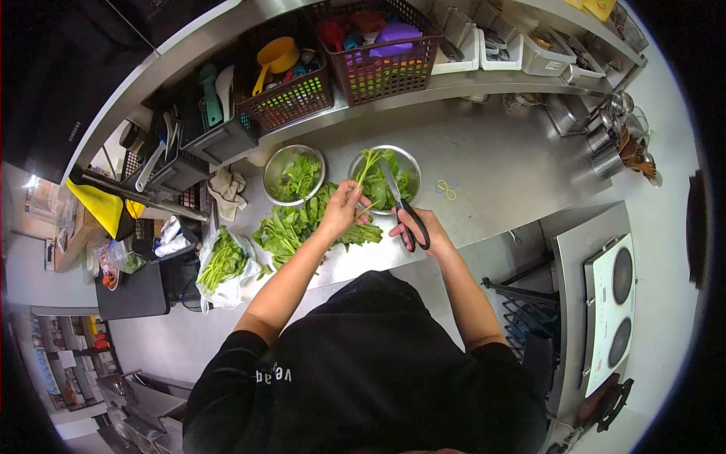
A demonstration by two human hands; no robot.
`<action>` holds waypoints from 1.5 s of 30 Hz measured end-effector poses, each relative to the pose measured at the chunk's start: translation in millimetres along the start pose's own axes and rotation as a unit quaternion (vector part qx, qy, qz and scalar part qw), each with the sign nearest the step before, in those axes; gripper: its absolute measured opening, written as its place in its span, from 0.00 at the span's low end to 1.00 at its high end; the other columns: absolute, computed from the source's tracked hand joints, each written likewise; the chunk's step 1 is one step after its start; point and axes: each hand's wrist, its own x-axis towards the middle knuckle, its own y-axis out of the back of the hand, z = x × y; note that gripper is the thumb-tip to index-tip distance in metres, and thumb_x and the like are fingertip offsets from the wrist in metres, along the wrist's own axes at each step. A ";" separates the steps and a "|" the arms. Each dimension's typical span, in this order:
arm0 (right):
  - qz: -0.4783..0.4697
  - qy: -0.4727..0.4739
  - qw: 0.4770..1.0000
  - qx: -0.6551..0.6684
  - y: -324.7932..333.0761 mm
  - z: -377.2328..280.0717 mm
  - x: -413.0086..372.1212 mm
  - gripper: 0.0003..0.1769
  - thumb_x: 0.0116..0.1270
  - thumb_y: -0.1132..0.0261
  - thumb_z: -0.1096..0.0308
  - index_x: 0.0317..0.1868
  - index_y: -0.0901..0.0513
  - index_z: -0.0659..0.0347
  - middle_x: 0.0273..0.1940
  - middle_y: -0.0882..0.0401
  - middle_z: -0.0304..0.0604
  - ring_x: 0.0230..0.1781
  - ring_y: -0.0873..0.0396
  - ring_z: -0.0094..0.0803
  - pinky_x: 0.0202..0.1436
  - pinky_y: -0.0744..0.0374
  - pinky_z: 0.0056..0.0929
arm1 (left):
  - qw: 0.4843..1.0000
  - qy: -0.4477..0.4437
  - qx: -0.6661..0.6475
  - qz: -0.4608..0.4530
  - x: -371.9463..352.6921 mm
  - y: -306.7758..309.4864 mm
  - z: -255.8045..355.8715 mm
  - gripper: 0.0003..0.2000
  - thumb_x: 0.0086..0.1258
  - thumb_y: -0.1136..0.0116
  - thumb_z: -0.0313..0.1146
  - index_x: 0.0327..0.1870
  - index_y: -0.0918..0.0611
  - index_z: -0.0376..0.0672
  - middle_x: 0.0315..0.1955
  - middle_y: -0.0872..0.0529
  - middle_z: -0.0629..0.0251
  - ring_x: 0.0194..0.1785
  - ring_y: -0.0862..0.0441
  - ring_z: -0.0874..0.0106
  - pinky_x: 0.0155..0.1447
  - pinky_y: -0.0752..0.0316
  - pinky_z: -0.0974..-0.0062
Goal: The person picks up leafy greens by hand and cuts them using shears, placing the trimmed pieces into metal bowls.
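Observation:
Pinched in my left hand (344,209) is a green leafy stem (368,168), held up over the near left rim of the right metal bowl (415,168). My right hand (425,229) grips black-handled scissors (395,185), their blades pointing away from me across that bowl, close to the stem. Cut leaves (397,189) lie inside it. Left of it, a second metal bowl (268,180) also contains green leaves (296,177). A loose pile of leafy greens (283,231) rests on the counter below my left hand, partly hidden by my forearm.
A white plastic bag (243,281) with more greens sits at the counter's left, below a crumpled cloth (227,193). Yellow rubber bands (446,189) lie right of the bowls. Utensil baskets (382,76) line the shelf above. A two-plate cooktop (611,314) stands at right.

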 end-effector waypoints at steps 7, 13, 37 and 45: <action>0.010 0.018 0.999 0.036 -4.9 4.9 4.2 0.27 0.70 0.40 0.48 0.40 0.22 0.71 0.25 0.18 0.50 0.11 0.29 0.23 0.15 0.31 0.23 | 1.000 0.006 0.012 -0.016 -3.8 3.5 1.7 0.10 0.79 0.57 0.37 0.53 0.34 0.44 0.34 0.19 0.62 0.21 0.20 0.73 0.24 0.23 0.78; 0.009 -0.006 1.000 -0.003 -1.2 17.7 7.9 0.27 0.72 0.42 0.50 0.50 0.22 0.72 0.26 0.17 0.50 0.11 0.31 0.22 0.15 0.33 0.22 | 1.000 0.005 0.022 -0.009 -3.8 7.0 1.4 0.10 0.79 0.57 0.38 0.54 0.34 0.45 0.35 0.18 0.63 0.21 0.19 0.73 0.24 0.24 0.79; -0.138 0.053 0.988 -0.042 -76.7 -29.4 6.5 0.22 0.71 0.39 0.56 0.52 0.24 0.69 0.27 0.17 0.48 0.14 0.30 0.21 0.16 0.32 0.20 | 0.988 -0.029 -0.073 0.135 -67.1 98.1 4.5 0.09 0.78 0.54 0.38 0.52 0.32 0.45 0.33 0.19 0.65 0.22 0.19 0.71 0.25 0.23 0.79; -0.155 0.019 0.974 -0.162 -133.9 -27.9 31.5 0.23 0.65 0.33 0.52 0.43 0.20 0.67 0.25 0.17 0.42 0.11 0.30 0.20 0.14 0.32 0.20 | 0.971 -0.052 -0.061 0.223 -103.7 143.7 -4.5 0.08 0.77 0.52 0.37 0.48 0.27 0.43 0.29 0.17 0.68 0.17 0.27 0.80 0.22 0.29 0.84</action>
